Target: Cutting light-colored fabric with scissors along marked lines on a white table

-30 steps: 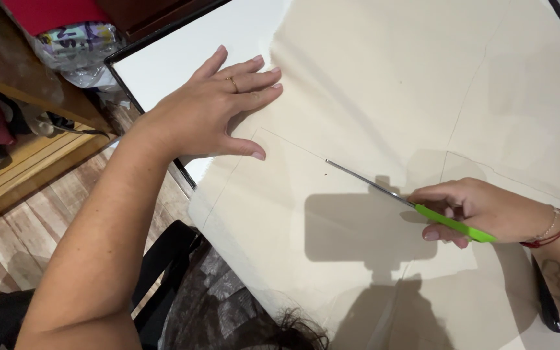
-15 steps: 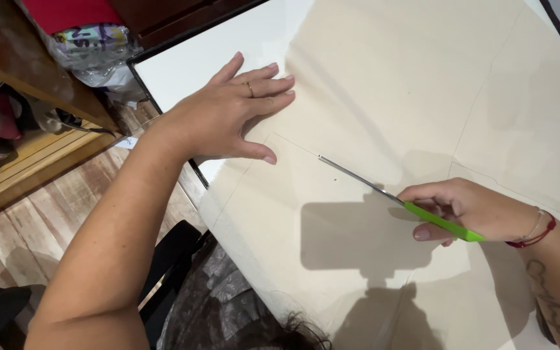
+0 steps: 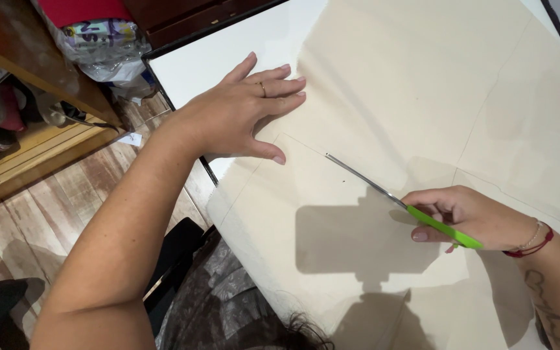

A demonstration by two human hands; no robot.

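Scissors (image 3: 402,203) on cream cloth (image 3: 422,97).
Our right hand (image 3: 468,217) grips their green handle; our left hand (image 3: 241,116) presses flat, fingers spread.

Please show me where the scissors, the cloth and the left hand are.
scissors (image 3: 384,192): head view, on the blades.
cloth (image 3: 422,84): head view, bare part.
left hand (image 3: 238,116): head view, back of hand.
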